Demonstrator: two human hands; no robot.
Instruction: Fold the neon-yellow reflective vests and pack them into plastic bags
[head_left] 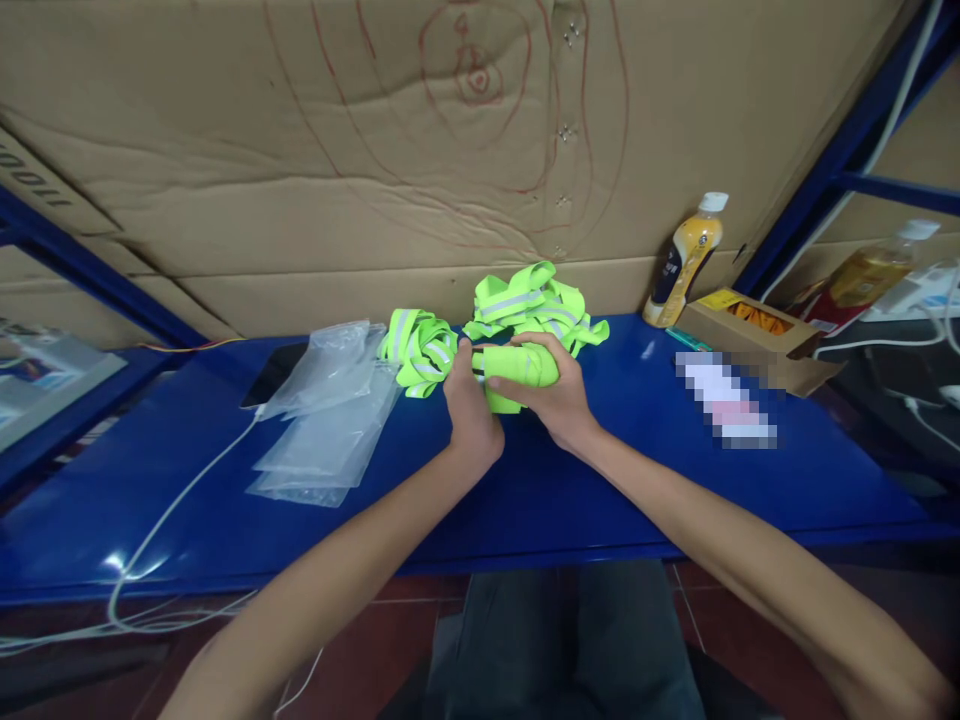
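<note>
Between the fingers (519, 391): green strap (531, 364), seemingly wound.

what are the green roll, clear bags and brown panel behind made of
Green roll: likely synthetic fabric, matte; it wraps in soft folds. Bags: probably thin clear plastic, shiny; the blue table shows through and they catch light. Brown panel: cardboard, it seems, with a dull finish, judging by its creases and fold lines.

Arms (352, 545) forward, fingers (551, 347) curled
</note>
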